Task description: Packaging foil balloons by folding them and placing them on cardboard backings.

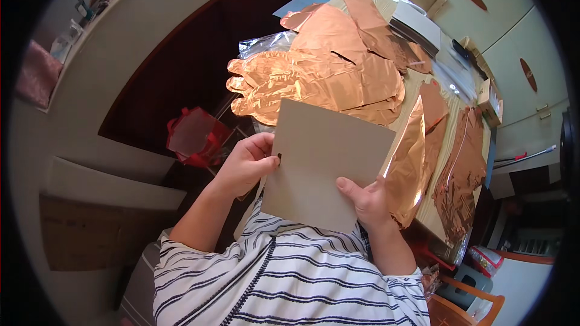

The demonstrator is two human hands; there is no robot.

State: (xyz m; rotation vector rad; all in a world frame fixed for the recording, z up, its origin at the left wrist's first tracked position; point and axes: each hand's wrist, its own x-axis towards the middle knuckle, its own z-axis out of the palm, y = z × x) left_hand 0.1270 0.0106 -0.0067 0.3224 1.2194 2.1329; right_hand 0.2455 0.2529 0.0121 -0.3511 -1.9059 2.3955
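Both of my hands hold a flat, beige-grey cardboard sheet (323,163) in front of my chest, tilted a little. My left hand (251,160) grips its left edge, thumb and bent fingers closed there. A small dark spot shows by the left thumb; I cannot tell what it is. My right hand (367,200) has its thumb on the sheet's face near the lower right, the other fingers hidden behind. Just beyond the sheet, large flat copper-coloured foil pieces (338,78), like deflated balloons, lie overlapping on the table. A folded foil piece (411,163) lies beside my right hand.
Another crumpled foil piece (462,175) lies on the wood-grain table (428,212) at the right. Farther back are a white stack (417,27) and clear plastic bags (453,78). A red bag (196,136) stands at the left, an orange-brown chair (477,296) at the lower right.
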